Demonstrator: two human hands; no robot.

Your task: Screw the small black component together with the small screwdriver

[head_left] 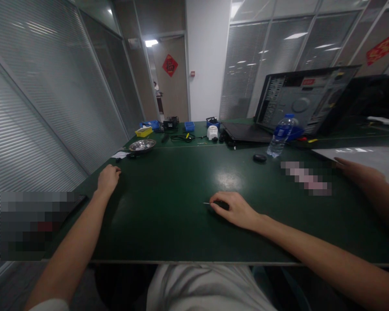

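My right hand (235,208) rests on the green tabletop near the middle, thumb and forefinger pinched on a thin metal pin-like piece (206,203). Its pale tip points left; the rest is hidden by the fingers, so its kind does not show. On the table's left side lies my left hand (109,178), its fingers curled in; whatever they may hold is hidden. Beyond that hand are a metal bowl (142,146) with small things in it and a white paper (120,154).
Another person's hand (359,170) lies on a grey-white panel (376,157) at the right. Nearby stand a water bottle (278,140), a black mouse (259,158) and an open computer case (301,101). Blue bins (189,126), a yellow tray (143,131) and cables (183,138) line the back.
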